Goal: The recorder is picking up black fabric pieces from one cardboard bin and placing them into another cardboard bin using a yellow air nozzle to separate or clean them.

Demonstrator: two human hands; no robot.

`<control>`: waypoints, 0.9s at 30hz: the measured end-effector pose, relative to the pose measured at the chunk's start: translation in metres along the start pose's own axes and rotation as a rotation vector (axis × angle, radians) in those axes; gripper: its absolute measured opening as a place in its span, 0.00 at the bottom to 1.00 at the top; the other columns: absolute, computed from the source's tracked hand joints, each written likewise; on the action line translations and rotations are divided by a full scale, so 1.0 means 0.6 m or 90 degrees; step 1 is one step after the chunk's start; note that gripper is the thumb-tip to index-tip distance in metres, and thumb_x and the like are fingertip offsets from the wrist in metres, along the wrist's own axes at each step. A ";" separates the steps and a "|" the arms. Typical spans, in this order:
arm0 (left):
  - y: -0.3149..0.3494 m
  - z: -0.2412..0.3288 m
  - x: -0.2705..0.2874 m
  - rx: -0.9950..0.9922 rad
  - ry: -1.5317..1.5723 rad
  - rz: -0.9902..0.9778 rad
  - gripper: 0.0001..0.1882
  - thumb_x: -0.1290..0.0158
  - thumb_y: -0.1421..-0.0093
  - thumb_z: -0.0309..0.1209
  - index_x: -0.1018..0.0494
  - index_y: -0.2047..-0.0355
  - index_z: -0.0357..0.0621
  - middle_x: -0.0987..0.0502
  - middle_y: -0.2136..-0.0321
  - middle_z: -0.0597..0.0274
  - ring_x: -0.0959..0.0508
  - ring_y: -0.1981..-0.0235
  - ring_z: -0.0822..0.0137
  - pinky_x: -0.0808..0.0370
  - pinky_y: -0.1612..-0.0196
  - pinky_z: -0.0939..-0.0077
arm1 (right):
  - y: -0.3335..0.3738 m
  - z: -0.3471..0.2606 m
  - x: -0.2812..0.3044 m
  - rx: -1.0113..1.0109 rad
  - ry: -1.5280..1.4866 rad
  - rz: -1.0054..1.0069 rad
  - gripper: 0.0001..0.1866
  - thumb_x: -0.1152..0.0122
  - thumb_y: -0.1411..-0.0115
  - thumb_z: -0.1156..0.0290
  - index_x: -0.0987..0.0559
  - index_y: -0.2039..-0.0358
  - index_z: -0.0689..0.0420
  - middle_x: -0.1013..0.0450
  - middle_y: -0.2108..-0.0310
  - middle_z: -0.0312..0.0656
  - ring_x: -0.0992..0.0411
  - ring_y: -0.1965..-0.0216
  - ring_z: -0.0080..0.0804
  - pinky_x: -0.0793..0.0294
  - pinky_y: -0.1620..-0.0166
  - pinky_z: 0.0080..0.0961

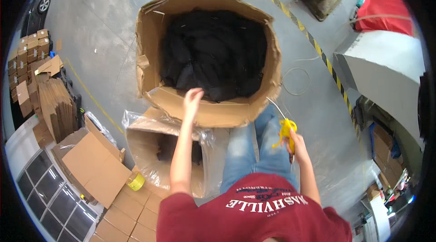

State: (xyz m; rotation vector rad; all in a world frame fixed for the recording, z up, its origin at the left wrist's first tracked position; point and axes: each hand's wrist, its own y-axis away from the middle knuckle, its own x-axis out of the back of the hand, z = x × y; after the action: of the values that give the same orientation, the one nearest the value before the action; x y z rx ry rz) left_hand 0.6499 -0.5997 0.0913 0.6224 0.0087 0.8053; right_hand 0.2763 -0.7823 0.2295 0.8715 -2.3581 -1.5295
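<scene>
In front of me stands a large open cardboard box (151, 67), filled with a heap of black pieces (213, 53) that look like soft fabric or foam. At its near wall is my left hand (193, 98), fingers drawn together; I cannot make out what is between them. My right hand (294, 144) is off to the right beside my leg, wrapped round a yellow-handled tool (288, 128). A long, thin metal rod sticks out from the tool toward the box's near right corner. Its exact kind does not show.
A second, plastic-lined carton (141, 144) with dark contents stands at the left, under my left arm. Beyond it are a tape roll (136, 181) and stacked flattened cardboard (55, 105). A clear hose (297, 92) loops on the floor; a grey machine (381, 60) stands at right.
</scene>
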 end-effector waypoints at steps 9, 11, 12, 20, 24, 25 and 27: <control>-0.400 -0.151 -0.116 -0.627 -1.075 -0.457 0.24 0.54 0.45 0.28 0.35 0.46 0.51 0.35 0.45 0.60 0.39 0.42 0.59 0.49 0.37 0.59 | -0.034 0.127 -0.016 -0.129 -0.118 0.181 0.36 0.64 0.36 0.45 0.28 0.59 0.72 0.33 0.85 0.38 0.47 0.92 0.15 0.52 0.86 0.13; -0.406 -0.149 -0.131 -0.584 -1.149 -0.582 0.21 0.55 0.45 0.28 0.31 0.50 0.50 0.31 0.49 0.60 0.39 0.43 0.60 0.48 0.38 0.58 | -0.037 0.139 -0.025 -0.128 -0.117 0.198 0.35 0.64 0.36 0.45 0.28 0.60 0.73 0.33 0.85 0.38 0.48 0.92 0.16 0.50 0.84 0.12; -0.410 -0.147 -0.125 -0.565 -1.142 -0.554 0.19 0.53 0.46 0.28 0.28 0.52 0.49 0.30 0.51 0.58 0.40 0.42 0.60 0.50 0.37 0.58 | -0.043 0.138 -0.032 -0.132 -0.127 0.194 0.35 0.64 0.36 0.45 0.28 0.60 0.73 0.33 0.85 0.38 0.48 0.92 0.16 0.50 0.84 0.12; -0.271 0.082 -0.171 -0.252 -0.721 -0.400 0.19 0.44 0.49 0.35 0.34 0.59 0.41 0.24 0.66 0.45 0.24 0.59 0.52 0.30 0.54 0.64 | -0.027 0.068 -0.041 0.032 -0.106 0.207 0.21 0.58 0.34 0.56 0.26 0.60 0.62 0.27 0.65 0.43 0.30 0.67 0.20 0.30 0.63 0.24; -0.145 0.199 -0.177 -0.242 -0.222 -0.182 0.20 0.45 0.44 0.35 0.38 0.58 0.36 0.23 0.71 0.46 0.22 0.66 0.55 0.28 0.62 0.69 | -0.003 -0.050 -0.043 0.017 0.231 0.219 0.20 0.52 0.37 0.56 0.26 0.61 0.62 0.30 0.83 0.39 0.31 0.82 0.23 0.32 0.77 0.22; -0.108 0.236 -0.189 -0.254 -0.213 -0.167 0.18 0.45 0.43 0.35 0.36 0.60 0.36 0.23 0.71 0.48 0.22 0.67 0.57 0.29 0.63 0.71 | 0.000 -0.065 -0.034 0.087 0.200 0.292 0.20 0.52 0.37 0.55 0.26 0.61 0.62 0.32 0.83 0.36 0.33 0.84 0.22 0.34 0.78 0.21; -0.048 0.279 -0.209 -0.270 -0.167 -0.107 0.16 0.47 0.42 0.35 0.34 0.62 0.34 0.23 0.71 0.47 0.23 0.69 0.57 0.29 0.64 0.72 | 0.017 -0.109 -0.026 0.173 0.163 0.356 0.20 0.52 0.37 0.55 0.26 0.61 0.61 0.34 0.84 0.34 0.36 0.85 0.20 0.35 0.80 0.20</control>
State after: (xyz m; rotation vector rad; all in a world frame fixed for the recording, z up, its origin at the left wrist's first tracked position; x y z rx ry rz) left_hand 0.6208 -0.7859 0.1864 0.3150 -0.3368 0.5354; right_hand 0.3154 -0.8204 0.2699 0.3659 -2.3665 -0.8442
